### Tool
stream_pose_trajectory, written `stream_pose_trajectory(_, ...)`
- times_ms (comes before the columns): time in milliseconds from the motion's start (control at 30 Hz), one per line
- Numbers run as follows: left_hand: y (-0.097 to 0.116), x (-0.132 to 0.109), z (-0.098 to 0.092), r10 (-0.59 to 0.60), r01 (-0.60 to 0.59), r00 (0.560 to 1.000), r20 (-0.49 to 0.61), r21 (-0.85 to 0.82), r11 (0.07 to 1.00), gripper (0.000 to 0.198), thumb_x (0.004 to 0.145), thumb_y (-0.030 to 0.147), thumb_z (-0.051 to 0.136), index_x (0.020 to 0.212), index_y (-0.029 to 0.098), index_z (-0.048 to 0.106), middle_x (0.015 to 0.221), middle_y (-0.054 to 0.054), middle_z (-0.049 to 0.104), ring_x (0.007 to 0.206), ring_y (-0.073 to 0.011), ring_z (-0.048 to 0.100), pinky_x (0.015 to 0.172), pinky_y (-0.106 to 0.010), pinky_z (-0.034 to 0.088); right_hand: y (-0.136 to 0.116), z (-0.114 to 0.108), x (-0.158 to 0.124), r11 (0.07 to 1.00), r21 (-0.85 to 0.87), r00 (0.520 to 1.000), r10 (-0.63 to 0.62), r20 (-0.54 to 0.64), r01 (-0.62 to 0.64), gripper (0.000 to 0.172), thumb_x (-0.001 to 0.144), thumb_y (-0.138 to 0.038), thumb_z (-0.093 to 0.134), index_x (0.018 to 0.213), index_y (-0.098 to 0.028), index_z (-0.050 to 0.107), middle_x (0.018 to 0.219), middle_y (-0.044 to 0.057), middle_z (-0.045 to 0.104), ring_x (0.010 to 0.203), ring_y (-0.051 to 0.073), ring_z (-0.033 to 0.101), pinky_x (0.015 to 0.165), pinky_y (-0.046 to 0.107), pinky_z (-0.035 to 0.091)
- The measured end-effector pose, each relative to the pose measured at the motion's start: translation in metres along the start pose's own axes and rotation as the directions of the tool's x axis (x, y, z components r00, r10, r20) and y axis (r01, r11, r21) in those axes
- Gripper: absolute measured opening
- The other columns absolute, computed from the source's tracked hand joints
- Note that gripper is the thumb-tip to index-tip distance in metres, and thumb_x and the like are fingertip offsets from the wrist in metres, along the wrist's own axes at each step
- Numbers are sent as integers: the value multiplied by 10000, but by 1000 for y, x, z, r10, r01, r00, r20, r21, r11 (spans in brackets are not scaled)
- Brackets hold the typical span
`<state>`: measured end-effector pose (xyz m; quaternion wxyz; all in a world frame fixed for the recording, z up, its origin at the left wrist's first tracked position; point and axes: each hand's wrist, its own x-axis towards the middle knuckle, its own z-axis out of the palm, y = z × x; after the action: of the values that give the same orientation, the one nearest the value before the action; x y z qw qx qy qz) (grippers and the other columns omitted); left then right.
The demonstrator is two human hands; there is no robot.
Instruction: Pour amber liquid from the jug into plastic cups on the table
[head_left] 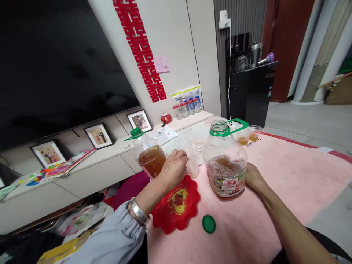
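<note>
My left hand (174, 165) is closed at a stack of clear plastic cups (193, 167), its fingertips against the cups' near side. My right hand (253, 176) grips the right side of a big clear plastic jug (226, 176), its fingers partly hidden behind it. The jug stands upright, uncapped, about half full of foamy amber liquid, with a green handle (238, 125) at its neck. A green cap (209, 224) lies on the pink cloth in front. Beyond my left hand stands a second jug (150, 157) of amber liquid, its green cap on.
A red scalloped tray (189, 207) lies below my left forearm on the pink tablecloth (299, 165). Two plastic cups (254, 135) of amber liquid stand behind the right jug. Red-lidded jars (187, 109) and framed photos (99, 135) line the white cabinet (101, 165) beyond.
</note>
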<state>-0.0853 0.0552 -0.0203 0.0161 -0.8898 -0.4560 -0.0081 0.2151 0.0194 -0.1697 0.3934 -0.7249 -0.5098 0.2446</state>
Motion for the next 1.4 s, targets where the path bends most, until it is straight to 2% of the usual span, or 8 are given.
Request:
stream_pose_trajectory(167,2,13,0,32,-42,995,99,105,994,327,892,103,492,1074,133,762,1269,-117,689,1247,-328,527,1028,-518,507,1,2,0,999,-32,1000,-14,2,15,118,782,-169,566,729,-202,666,796,37,762,832,236,689,714,277,452)
stream_pose_trajectory(333,1,17,1,11,-35,989,147,164,986,205,943,134,554,1028,147,739,1153,-78,704,1242,-255,569,1039,-481,512,-1,1,-1,998,-54,1000,-26,-2,26,135,791,-176,554,693,-208,641,758,38,746,819,242,683,699,285,444)
stream_pose_trajectory(567,-2,15,4,-2,-13,995,98,157,988,140,941,212,642,1031,159,735,1106,-61,711,1225,-238,595,1052,-473,514,-6,-2,-4,999,-39,999,-33,-4,33,132,771,-181,552,697,-213,657,769,45,756,829,261,696,708,303,461)
stream_pose_trajectory(767,-1,12,1,-18,9,998,68,129,992,168,949,166,590,997,164,751,1058,-59,725,1178,-228,604,1015,-444,512,-7,-3,-5,999,-3,999,-38,-5,38,136,746,-206,575,756,-209,710,833,47,788,851,266,705,715,299,480)
stream_pose_trajectory(967,-4,14,-4,-22,15,998,64,118,993,132,916,158,629,959,160,754,1034,-58,731,1156,-225,614,1005,-432,519,-8,-3,-6,998,26,998,-57,2,57,141,731,-221,583,767,-210,719,856,70,794,899,307,711,747,330,500)
stream_pose_trajectory(1100,-6,15,-6,-15,7,997,80,104,995,148,903,158,641,983,153,765,1029,-71,740,1143,-235,622,979,-422,524,-8,-3,-7,996,51,997,-74,-3,74,171,716,-224,574,777,-209,733,885,95,796,925,340,712,771,363,507)
stream_pose_trajectory(1267,-4,15,-7,-1,-10,996,88,121,993,256,901,133,628,1118,163,761,1065,-91,745,1175,-253,621,994,-449,530,-7,-3,-7,996,63,998,-60,-12,60,154,699,-241,597,773,-218,730,862,93,794,896,346,710,755,367,508)
stream_pose_trajectory(1400,-3,15,-6,-5,-7,996,89,134,991,199,919,128,597,1016,158,768,1026,-79,738,1152,-238,627,982,-448,540,-6,-3,-7,995,73,998,-66,-13,66,172,688,-250,598,783,-216,737,893,92,803,925,355,713,769,370,512)
